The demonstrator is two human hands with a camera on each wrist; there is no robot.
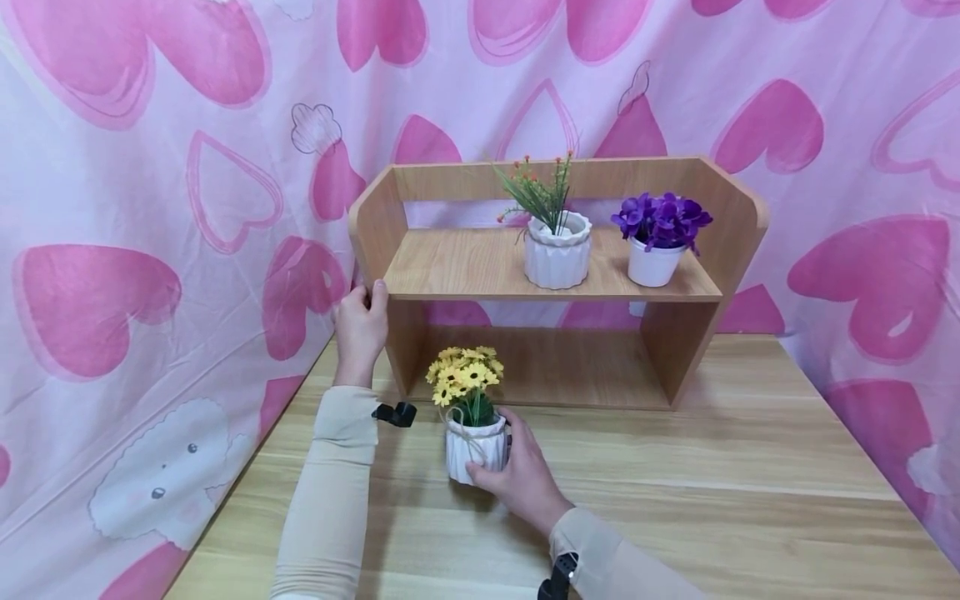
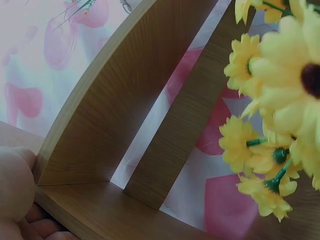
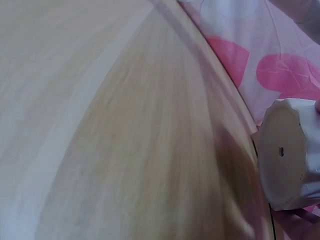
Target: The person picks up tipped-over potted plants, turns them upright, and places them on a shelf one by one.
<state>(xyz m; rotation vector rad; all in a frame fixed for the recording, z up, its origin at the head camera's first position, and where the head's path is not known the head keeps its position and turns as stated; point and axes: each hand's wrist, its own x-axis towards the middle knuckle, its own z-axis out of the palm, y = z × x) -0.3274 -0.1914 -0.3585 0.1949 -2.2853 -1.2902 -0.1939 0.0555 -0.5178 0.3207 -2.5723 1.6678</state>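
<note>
My right hand (image 1: 528,477) grips a white fluted flowerpot (image 1: 467,450) of yellow daisies (image 1: 467,373), thumb in front and fingers round its right side. Twine is tied in a bow on the pot. The right wrist view shows the pot's underside (image 3: 282,152) with a small hole, so it is held off the table. At the left end of the wooden shelf (image 1: 457,260), my left hand (image 1: 362,329) holds the upper board's front corner, thumb uppermost. Yellow petals (image 2: 290,75) loom close in the left wrist view.
On the upper board stand a white pot (image 1: 557,260) with grassy leaves and small orange flowers, and a smaller white pot (image 1: 654,265) of purple flowers. The shelf is at the back of a wooden table (image 1: 720,483). A pink heart-patterned curtain (image 1: 247,333) hangs behind and beside it.
</note>
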